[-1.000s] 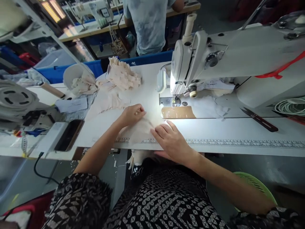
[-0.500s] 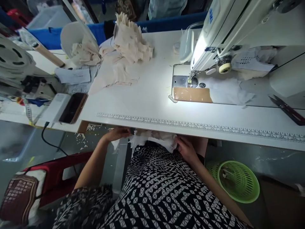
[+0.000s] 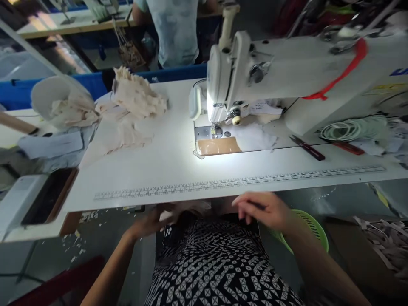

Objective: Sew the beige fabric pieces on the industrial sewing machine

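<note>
My left hand [image 3: 153, 222] is at the table's front edge over my lap, smeared by motion, its fingers closed on a pale fabric piece [image 3: 195, 207]. Most of that fabric is hidden under the table edge and in shadow. My right hand [image 3: 263, 209] is off the fabric, raised in front of the table edge to the right. Its fingers are loosely bent and apart, with nothing seen in them. Beyond the hands stands a white sewing machine [image 3: 274, 72], its lamp lit over the needle plate [image 3: 203, 132].
A ruler strip [image 3: 239, 182] runs along the table's front. Ruffled beige fabric [image 3: 137, 95] is piled at the back left, near a phone [image 3: 47, 197]. Dark-handled snips [image 3: 307, 148] and a coil of pale green cord [image 3: 353, 128] lie right. A green basket [image 3: 314, 227] stands below.
My right hand has let go of the fabric and lifted to the right. My left hand stays by the fabric. The view has swung right and up, showing more of the machine and a person behind.
</note>
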`<act>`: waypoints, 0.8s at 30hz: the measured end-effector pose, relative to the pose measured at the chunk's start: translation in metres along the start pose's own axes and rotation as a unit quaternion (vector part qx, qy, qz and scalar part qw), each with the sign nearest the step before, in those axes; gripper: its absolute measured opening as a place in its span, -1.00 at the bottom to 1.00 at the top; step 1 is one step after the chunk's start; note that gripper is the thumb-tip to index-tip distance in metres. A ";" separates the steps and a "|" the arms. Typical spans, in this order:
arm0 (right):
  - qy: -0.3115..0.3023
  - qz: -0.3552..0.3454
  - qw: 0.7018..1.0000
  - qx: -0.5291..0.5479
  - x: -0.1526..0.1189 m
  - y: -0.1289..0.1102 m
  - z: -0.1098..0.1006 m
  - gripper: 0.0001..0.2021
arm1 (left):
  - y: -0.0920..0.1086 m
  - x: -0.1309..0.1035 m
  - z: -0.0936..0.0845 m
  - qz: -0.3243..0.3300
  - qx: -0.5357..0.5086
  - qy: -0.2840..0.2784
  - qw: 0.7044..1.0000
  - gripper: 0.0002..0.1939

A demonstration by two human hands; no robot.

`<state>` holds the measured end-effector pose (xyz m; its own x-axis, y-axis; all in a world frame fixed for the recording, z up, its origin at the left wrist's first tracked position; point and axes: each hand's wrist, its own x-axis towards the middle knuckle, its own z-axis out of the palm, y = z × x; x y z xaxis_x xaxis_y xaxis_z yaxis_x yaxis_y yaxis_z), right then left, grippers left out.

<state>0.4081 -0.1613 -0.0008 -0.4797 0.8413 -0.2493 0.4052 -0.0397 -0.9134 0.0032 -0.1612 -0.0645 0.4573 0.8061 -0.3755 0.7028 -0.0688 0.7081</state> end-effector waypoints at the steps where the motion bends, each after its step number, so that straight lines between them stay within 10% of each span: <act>1: 0.087 -0.029 0.994 -0.057 0.003 -0.007 -0.020 -0.66 | 0.021 0.000 -0.006 0.060 -0.041 -0.057 0.996 -0.62; 4: 0.330 -0.053 0.911 -0.240 0.037 -0.005 -0.078 -0.75 | 0.097 0.010 -0.026 0.231 -0.104 -0.160 0.954 -0.68; 9: 0.418 0.051 0.818 -0.392 0.111 0.023 -0.134 -0.83 | 0.187 0.075 -0.038 0.375 -0.043 -0.030 0.926 -0.76; 14: 0.384 0.046 0.822 -0.418 0.124 0.030 -0.136 -0.82 | 0.210 0.190 -0.015 0.408 0.092 0.139 0.898 -0.72; 17: 0.383 0.029 0.823 -0.418 0.119 0.030 -0.133 -0.83 | 0.221 0.248 -0.003 0.314 0.137 0.192 0.920 -0.65; 24: 0.418 -0.049 0.827 -0.372 0.115 0.025 -0.137 -0.89 | 0.228 0.292 -0.006 0.163 0.102 0.256 0.947 -0.67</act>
<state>0.4704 0.0083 -0.0083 0.0409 0.9117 0.4087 0.9125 0.1326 -0.3871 0.2943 0.0620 -0.0093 0.3806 0.8983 0.2194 0.6843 -0.4332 0.5866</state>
